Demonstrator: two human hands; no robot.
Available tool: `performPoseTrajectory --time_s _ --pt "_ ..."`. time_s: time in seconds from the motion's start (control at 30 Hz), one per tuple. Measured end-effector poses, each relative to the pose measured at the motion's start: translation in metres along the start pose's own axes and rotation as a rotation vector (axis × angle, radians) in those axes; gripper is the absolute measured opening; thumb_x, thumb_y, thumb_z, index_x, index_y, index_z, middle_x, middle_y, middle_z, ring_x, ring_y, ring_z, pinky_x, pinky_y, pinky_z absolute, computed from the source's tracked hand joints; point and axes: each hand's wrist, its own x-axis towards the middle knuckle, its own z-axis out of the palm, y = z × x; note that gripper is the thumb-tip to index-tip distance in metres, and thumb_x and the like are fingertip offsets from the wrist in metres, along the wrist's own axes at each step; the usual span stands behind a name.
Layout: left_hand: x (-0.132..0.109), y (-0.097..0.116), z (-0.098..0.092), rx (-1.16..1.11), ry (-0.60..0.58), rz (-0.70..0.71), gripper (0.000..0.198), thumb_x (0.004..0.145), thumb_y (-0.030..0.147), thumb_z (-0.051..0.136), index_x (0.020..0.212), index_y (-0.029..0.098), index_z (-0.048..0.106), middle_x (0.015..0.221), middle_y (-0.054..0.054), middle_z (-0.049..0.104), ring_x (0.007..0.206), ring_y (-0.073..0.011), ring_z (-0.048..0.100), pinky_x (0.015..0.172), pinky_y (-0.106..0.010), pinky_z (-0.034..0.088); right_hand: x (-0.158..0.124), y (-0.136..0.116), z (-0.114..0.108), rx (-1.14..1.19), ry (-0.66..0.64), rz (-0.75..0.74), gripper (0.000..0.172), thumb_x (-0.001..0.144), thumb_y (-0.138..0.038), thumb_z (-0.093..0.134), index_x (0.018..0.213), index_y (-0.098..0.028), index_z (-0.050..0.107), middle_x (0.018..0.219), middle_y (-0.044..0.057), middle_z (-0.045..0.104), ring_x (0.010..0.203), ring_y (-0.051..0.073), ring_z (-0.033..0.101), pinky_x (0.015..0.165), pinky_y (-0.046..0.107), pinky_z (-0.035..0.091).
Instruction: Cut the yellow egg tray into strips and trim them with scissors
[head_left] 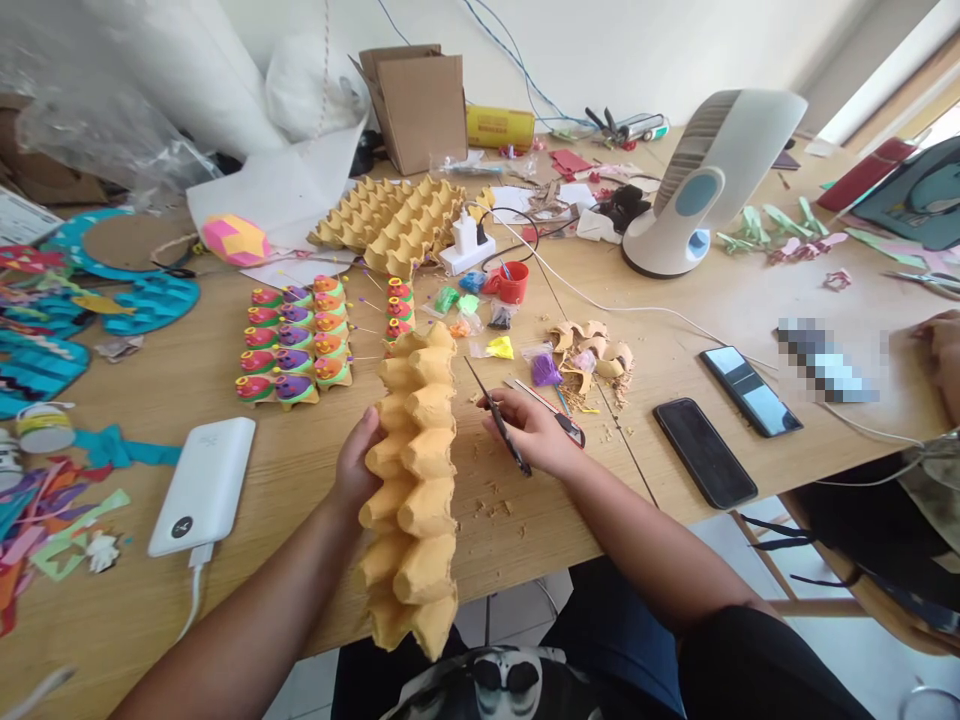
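Observation:
My left hand (358, 458) grips a long yellow strip of egg carton (420, 490) by its left side, its fingers partly hidden behind it. The strip hangs over the table's front edge. Just right of it, my right hand (541, 432) is closed around a black craft knife (507, 430), its thin blade pointing up and left, apart from the carton. A second cutter with a red and black handle (570, 428) lies under that hand. Carton crumbs (495, 505) are scattered on the wood below.
Painted carton figures (296, 340) stand left of centre, with uncut egg trays (394, 215) behind. A white power bank (206, 485) lies left. Carton scraps (592, 355), a black phone (705, 452) and a white fan (705, 190) are right. Another person's hand (946, 340) shows at the right edge.

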Motion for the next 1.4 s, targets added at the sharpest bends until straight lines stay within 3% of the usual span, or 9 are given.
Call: performPoseTrajectory --time_s 0.17,0.33,0.53,0.67,1.0,1.3,1.4 --pt "0.010 0.007 -0.019 -0.019 -0.002 -0.179 0.038 0.109 0.067 0.072 0.124 0.033 0.082 0.082 -0.002 0.080 0.069 -0.0246 0.078 0.066 -0.037 0.068 -0.003 0.004 -0.005 -0.455 0.058 -0.195 0.039 0.099 -0.045 0.086 0.131 -0.024 0.077 0.094 0.002 0.073 0.088 0.022 0.067 0.084 0.034 0.052" --pt "0.017 0.009 -0.031 -0.026 -0.032 -0.269 0.045 0.111 0.070 0.067 0.136 0.035 0.082 0.080 -0.004 0.077 0.068 -0.0247 0.075 0.064 -0.037 0.066 0.000 0.009 -0.008 -0.673 0.079 -0.265 0.039 0.099 -0.042 0.092 0.131 -0.024 0.079 0.100 0.006 0.078 0.098 0.027 0.072 0.091 0.037 0.053" --pt "0.018 0.008 -0.025 0.047 -0.046 -0.315 0.038 0.105 0.066 0.076 0.117 0.031 0.084 0.076 -0.005 0.075 0.063 -0.0234 0.073 0.059 -0.035 0.064 0.001 0.012 -0.008 -0.730 0.026 -0.293 0.043 0.097 -0.030 0.092 0.137 -0.023 0.079 0.102 0.006 0.079 0.099 0.027 0.072 0.092 0.037 0.053" --pt "0.016 0.011 -0.016 0.088 0.023 -0.326 0.042 0.104 0.066 0.080 0.110 0.024 0.081 0.077 -0.005 0.071 0.060 -0.0192 0.069 0.057 -0.029 0.059 0.001 0.013 -0.008 -0.750 0.022 -0.324 0.044 0.097 -0.027 0.091 0.138 -0.021 0.078 0.102 0.007 0.079 0.098 0.027 0.072 0.091 0.037 0.054" --pt "0.019 0.017 -0.013 0.084 0.081 -0.437 0.051 0.110 0.069 0.068 0.111 0.020 0.079 0.077 -0.007 0.067 0.063 -0.0203 0.064 0.056 -0.028 0.051 0.001 0.013 -0.007 -0.820 0.006 -0.404 0.043 0.099 -0.029 0.087 0.139 -0.019 0.076 0.107 0.011 0.082 0.097 0.029 0.072 0.090 0.040 0.055" --pt "0.016 0.012 -0.019 0.099 0.037 -0.459 0.048 0.117 0.063 0.058 0.124 0.023 0.081 0.078 -0.008 0.073 0.061 -0.0201 0.065 0.059 -0.029 0.056 0.002 0.020 -0.008 -0.862 0.081 -0.436 0.039 0.103 -0.049 0.092 0.129 -0.022 0.081 0.101 0.011 0.082 0.094 0.028 0.073 0.086 0.037 0.053" --pt "0.017 0.011 -0.015 0.107 0.095 -0.436 0.053 0.119 0.064 0.047 0.126 0.023 0.080 0.075 -0.006 0.071 0.058 -0.0190 0.063 0.058 -0.028 0.056 0.003 0.021 -0.009 -0.863 0.082 -0.453 0.038 0.106 -0.051 0.089 0.128 -0.021 0.082 0.098 0.010 0.082 0.090 0.027 0.072 0.083 0.036 0.052"
